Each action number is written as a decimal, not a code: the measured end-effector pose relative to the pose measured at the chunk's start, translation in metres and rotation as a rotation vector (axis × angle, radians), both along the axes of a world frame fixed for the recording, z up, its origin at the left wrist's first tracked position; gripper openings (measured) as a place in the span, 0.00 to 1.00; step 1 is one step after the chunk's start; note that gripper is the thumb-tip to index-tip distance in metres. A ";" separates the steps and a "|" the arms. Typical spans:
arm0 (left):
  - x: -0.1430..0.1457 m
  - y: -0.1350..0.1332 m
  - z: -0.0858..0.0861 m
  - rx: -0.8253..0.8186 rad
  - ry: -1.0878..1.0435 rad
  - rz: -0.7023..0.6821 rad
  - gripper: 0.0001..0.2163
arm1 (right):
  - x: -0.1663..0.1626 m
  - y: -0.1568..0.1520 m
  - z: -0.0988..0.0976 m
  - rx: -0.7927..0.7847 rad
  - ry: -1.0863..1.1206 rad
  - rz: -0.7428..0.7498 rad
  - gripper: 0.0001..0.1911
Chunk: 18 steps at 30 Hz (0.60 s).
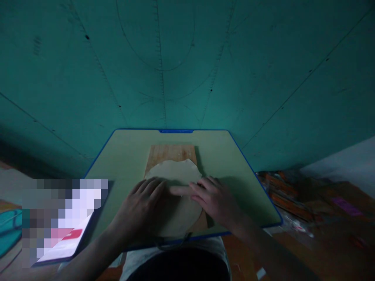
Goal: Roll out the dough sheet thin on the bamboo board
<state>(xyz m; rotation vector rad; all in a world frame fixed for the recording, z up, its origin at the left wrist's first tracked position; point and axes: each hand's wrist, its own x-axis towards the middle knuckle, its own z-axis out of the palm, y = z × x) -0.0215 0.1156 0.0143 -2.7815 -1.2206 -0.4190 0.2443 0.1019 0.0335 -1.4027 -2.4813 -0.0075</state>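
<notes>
A thin, wide round of pale dough covers most of a wooden board and hangs over its sides. Across the middle of the dough lies a short wooden rolling pin, of which only the centre shows. My left hand covers the pin's left end, its fingers curved down over it. On the other side, my right hand grips the right end, fingers pointing inward along the pin. Both palms hide the ends of the pin.
The board rests on a pale folding table with a blue rim, set against a green wall. A lit tablet-like screen, partly pixelated, stands at the left edge. Packets and boxes lie low on the right.
</notes>
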 end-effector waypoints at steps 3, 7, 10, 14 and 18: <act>-0.001 0.000 -0.012 0.036 0.012 0.019 0.21 | 0.006 0.006 -0.009 0.005 0.050 -0.033 0.15; 0.010 0.008 -0.018 0.081 0.015 0.102 0.29 | 0.008 0.025 -0.021 0.022 0.022 -0.149 0.23; 0.021 0.027 -0.016 0.061 0.022 0.170 0.34 | 0.006 0.052 -0.023 0.007 0.006 -0.179 0.26; 0.030 0.064 -0.011 0.014 0.018 0.247 0.34 | 0.004 0.098 -0.018 -0.047 0.016 -0.256 0.24; 0.034 0.107 -0.008 -0.037 -0.021 0.276 0.29 | -0.001 0.143 -0.012 -0.048 0.053 -0.351 0.20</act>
